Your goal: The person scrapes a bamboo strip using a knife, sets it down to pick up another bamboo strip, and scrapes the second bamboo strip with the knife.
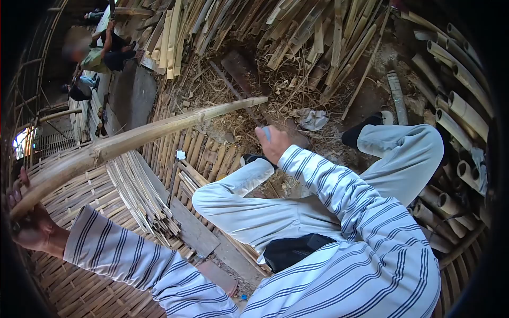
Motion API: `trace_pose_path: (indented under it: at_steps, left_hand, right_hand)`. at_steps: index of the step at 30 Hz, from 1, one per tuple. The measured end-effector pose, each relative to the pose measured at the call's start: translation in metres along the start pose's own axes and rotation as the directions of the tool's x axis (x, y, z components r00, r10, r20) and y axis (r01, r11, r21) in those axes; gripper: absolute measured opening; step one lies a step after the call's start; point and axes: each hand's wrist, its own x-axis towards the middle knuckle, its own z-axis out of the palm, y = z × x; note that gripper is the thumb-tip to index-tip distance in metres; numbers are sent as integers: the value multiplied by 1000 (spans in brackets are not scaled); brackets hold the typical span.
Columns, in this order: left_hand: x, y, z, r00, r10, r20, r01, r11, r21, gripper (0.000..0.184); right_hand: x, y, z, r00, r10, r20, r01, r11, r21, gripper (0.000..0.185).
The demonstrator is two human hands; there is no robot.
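Observation:
A long split bamboo piece (154, 129) slants from the left edge of the head view to the middle. My left hand (38, 229) is closed around its near end. In front of my knees, my right hand (274, 144) is closed on the blue handle of a knife. Its long, narrow, dark knife blade (229, 82) points up and left and crosses the far tip of the bamboo. Whether the edge is touching the bamboo, I cannot tell. Thin curled shavings (289, 98) lie on the ground beyond the blade.
Split bamboo strips (318, 37) are heaped ahead. Bamboo tubes (460, 108) are stacked on the right. A bundle of thin slats (140, 193) lies on the slatted bamboo floor (95, 289) at left. Another person (98, 55) sits at the upper left.

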Motion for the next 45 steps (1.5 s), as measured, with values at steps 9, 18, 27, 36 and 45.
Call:
trace_pose_path:
  at_steps: [9, 18, 27, 36, 45]
  left_hand:
    - [9, -19, 86, 782, 377, -496, 63, 744, 665, 47]
    - [30, -33, 91, 726, 417, -547, 177, 655, 735, 55]
    - [25, -39, 92, 791, 332, -513, 50, 802, 596, 49]
    - [32, -13, 45, 849, 256, -462, 71, 812, 580, 57]
    - [23, -33, 84, 743, 383, -549, 132, 720, 681, 59]
  right_hand:
    - [26, 73, 16, 994, 104, 33, -100, 988, -115, 55]
    - [17, 62, 14, 989, 139, 60, -135, 989, -62, 51]
    - [-7, -7, -6, 977, 67, 201, -43, 992, -120, 53]
    - [-12, 2, 2, 990, -1, 144, 12, 997, -78, 51]
    - [-17, -26, -7, 975, -73, 208, 68, 997, 29, 50]
